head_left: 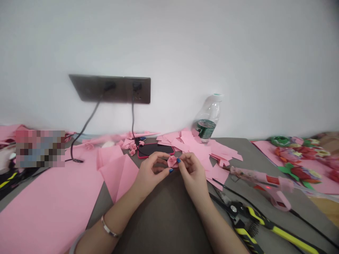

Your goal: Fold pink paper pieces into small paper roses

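My left hand (150,171) and my right hand (192,173) meet over the dark table, their fingertips pinching a small pink paper flower (172,161) between them. Its folded petals are partly hidden by my fingers. Just behind my hands lies a black phone in a red case (155,150). Loose pink paper strips (190,146) are piled beyond my right hand, and large pink sheets (50,201) spread to the left. A metal bangle (108,227) circles my left wrist.
To the right lie a pink-wrapped hot glue gun (259,183) and yellow-and-black pliers (251,222). A plastic water bottle (208,118) leans at the back by the wall, under a socket panel (109,89) with black cables. Colourful paper flowers (296,169) sit at far right.
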A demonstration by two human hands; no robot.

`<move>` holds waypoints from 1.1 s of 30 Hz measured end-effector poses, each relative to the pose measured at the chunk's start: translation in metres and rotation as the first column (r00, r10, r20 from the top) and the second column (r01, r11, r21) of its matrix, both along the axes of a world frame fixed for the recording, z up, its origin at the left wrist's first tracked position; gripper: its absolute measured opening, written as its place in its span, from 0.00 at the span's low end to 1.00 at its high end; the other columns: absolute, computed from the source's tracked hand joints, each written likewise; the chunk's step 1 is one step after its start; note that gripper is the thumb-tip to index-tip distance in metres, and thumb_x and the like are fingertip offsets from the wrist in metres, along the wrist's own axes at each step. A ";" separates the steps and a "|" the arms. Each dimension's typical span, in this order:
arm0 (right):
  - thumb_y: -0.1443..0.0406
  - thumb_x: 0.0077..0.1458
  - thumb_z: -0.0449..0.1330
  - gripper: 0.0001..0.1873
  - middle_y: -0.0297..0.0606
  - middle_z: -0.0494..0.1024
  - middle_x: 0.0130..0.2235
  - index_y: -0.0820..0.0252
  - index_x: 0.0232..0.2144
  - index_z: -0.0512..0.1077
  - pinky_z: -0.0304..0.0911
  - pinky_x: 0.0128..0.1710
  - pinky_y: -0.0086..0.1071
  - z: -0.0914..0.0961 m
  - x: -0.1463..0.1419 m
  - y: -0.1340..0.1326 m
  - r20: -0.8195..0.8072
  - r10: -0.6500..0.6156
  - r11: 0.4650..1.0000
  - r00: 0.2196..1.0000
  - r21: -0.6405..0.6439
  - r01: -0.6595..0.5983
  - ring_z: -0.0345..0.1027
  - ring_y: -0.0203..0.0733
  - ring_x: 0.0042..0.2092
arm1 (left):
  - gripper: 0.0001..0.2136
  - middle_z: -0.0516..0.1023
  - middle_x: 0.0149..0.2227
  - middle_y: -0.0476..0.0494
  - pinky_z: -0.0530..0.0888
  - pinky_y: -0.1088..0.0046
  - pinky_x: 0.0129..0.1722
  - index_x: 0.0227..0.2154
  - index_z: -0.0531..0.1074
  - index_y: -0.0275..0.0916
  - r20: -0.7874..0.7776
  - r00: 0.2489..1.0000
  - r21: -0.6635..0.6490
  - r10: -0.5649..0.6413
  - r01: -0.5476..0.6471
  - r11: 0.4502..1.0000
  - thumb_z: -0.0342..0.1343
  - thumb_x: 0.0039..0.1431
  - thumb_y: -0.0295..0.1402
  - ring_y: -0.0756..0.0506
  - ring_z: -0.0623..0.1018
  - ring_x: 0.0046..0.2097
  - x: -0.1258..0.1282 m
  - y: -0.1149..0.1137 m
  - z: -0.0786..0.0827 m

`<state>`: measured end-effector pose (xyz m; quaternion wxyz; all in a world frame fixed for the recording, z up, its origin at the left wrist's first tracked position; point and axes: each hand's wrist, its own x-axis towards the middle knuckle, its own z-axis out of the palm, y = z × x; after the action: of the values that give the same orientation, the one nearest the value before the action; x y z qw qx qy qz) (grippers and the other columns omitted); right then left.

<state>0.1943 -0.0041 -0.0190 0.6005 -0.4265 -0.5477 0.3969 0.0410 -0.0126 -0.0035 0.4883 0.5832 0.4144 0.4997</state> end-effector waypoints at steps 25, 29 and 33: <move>0.52 0.54 0.64 0.15 0.39 0.80 0.29 0.58 0.33 0.73 0.72 0.30 0.34 -0.005 0.001 0.001 -0.051 0.125 0.989 0.991 -0.078 -0.129 0.75 0.41 0.28 | 0.06 0.74 0.34 0.44 0.73 0.76 0.28 0.28 0.79 0.37 -0.001 0.996 -0.026 0.089 -0.089 0.996 0.61 0.53 0.34 0.48 0.74 0.33 -0.005 0.007 -0.002; 0.53 0.54 0.64 0.14 0.38 0.80 0.27 0.58 0.33 0.73 0.72 0.29 0.33 -0.005 0.002 0.002 -0.062 0.156 0.984 0.986 -0.072 -0.161 0.74 0.40 0.27 | 0.05 0.74 0.33 0.46 0.69 0.76 0.28 0.28 0.78 0.37 -0.034 0.999 -0.005 0.030 -0.031 1.000 0.59 0.55 0.32 0.49 0.72 0.32 -0.006 0.007 -0.001; 0.53 0.54 0.64 0.14 0.37 0.80 0.27 0.58 0.33 0.73 0.72 0.28 0.33 -0.005 0.002 0.002 -0.075 0.174 0.981 0.982 -0.078 -0.180 0.74 0.40 0.26 | 0.05 0.74 0.33 0.46 0.67 0.76 0.30 0.28 0.76 0.37 -0.078 0.997 -0.009 -0.002 0.001 1.000 0.57 0.56 0.32 0.49 0.72 0.33 -0.006 0.006 0.002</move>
<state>0.1964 -0.0024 -0.0244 0.5626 -0.3875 -0.5454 0.4857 0.0352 -0.0062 -0.0012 0.4747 0.6003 0.4352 0.4743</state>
